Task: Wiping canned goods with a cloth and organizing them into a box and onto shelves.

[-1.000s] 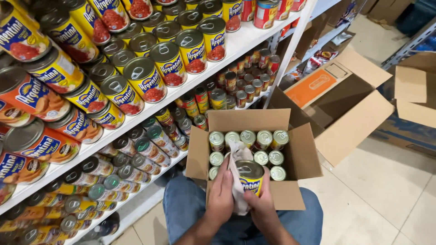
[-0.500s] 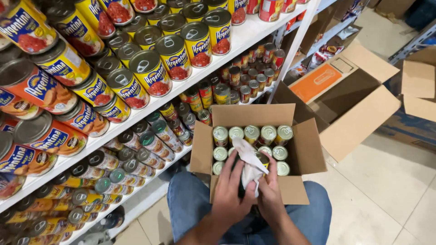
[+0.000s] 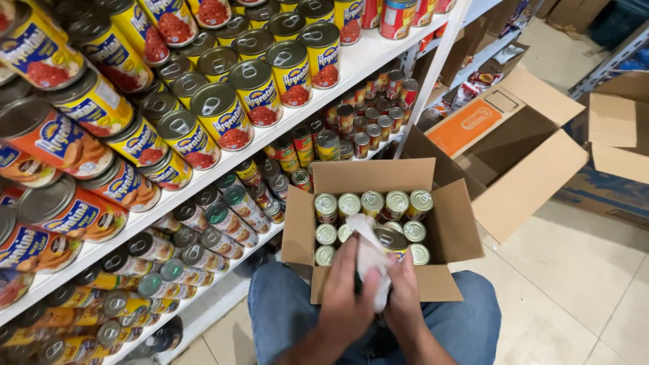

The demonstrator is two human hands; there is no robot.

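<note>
— What have the hands got?

— The left hand point(image 3: 348, 297) is closed on a white cloth point(image 3: 370, 260), pressing it against a can point(image 3: 392, 242) that sticks up above the rest. The right hand point(image 3: 403, 297) is wrapped round that same can from the other side, fingers curled under the cloth's lower end.

— And where is the can?

— Inside an open cardboard box point(image 3: 446, 230) that rests on the person's lap, on blue jeans point(image 3: 277, 304). It stands in the near half of the box, tilted a little, its grey lid with a pull ring showing.

— What else sits in the box?

— A back row of cans with pale green lids point(image 3: 372, 203), packed side by side and upright, and a few more along both sides of the lifted one (the cloth hides some in the middle, so I can't tell how many).

— Anything crowding the hands?

— The box's front flap point(image 3: 378, 287) lies just under both hands. To the left, white shelves point(image 3: 351, 67) run close by, stacked with yellow-labelled cans point(image 3: 257, 91) lying on their sides, orange-labelled ones point(image 3: 61, 138) further left, and smaller cans on the lower tiers. To the right a larger empty carton point(image 3: 527, 162) stands open on the tiled floor point(image 3: 581, 270), near the lap box.
</note>
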